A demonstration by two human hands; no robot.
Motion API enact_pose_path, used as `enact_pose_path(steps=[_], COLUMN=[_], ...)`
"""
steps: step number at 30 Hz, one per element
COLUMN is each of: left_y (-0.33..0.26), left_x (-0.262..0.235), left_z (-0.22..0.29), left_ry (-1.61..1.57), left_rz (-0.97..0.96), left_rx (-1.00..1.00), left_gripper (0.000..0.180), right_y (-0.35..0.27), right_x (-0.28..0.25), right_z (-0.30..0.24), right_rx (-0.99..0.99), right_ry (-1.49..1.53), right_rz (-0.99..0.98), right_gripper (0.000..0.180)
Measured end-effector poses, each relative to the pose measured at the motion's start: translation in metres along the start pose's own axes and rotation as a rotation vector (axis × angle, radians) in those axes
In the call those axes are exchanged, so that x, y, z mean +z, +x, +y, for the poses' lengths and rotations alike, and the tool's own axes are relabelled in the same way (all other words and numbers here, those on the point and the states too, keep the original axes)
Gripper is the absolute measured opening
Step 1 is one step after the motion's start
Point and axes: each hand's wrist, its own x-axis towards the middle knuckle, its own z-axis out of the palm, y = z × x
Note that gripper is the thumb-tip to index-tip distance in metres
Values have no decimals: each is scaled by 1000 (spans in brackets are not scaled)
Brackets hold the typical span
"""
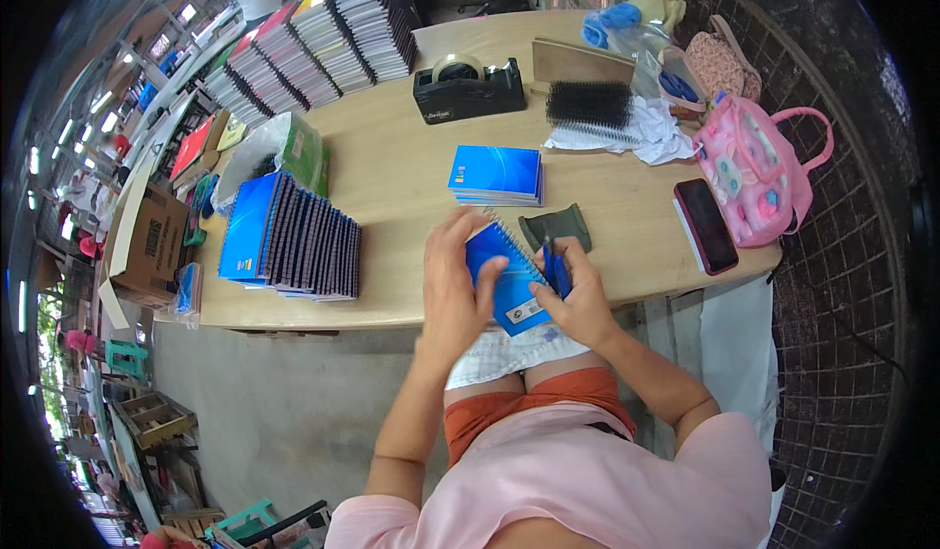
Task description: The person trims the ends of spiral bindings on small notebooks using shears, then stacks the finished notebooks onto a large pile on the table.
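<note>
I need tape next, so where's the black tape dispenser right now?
In the head view, the black tape dispenser sits at the table's far middle, left of the black comb bindings.

Open-sided workshop, daylight, one long wooden bench (pixel 392 172).
Grey concrete floor (pixel 294 402) below the bench. Dark wire mesh fence (pixel 842 285) along the right side. Strip lights (pixel 108 118) in a row overhead at left, lit. Wooden crate (pixel 152 417) and green plastic stool (pixel 125 358) on the floor at left; cardboard box (pixel 152 240) by the bench end.
</note>
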Motion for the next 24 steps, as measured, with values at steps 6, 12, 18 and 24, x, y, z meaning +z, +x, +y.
enact_pose_path(steps=[6,12,18,24], left_y=[9,11,11,7], left_x=[-17,-22,-27,-26], left_z=[-36,-23,-18,-25], left_ry=[-547,-646,-661,-601], left_rz=[-228,-342,-373,-409], left_rx=[-238,-301,-283,-325], left_gripper=[34,43,42,42], right_y=[12,50,59,60], right_x=[-26,-44,-40,-41], right_z=[-23,-62,-70,-57], right_rx=[-214,-657,-748,-629], right_ry=[-336,-1036,-1091,-1098], right_rz=[-92,-110,-185,-334], right_gripper=[46,49,47,42])
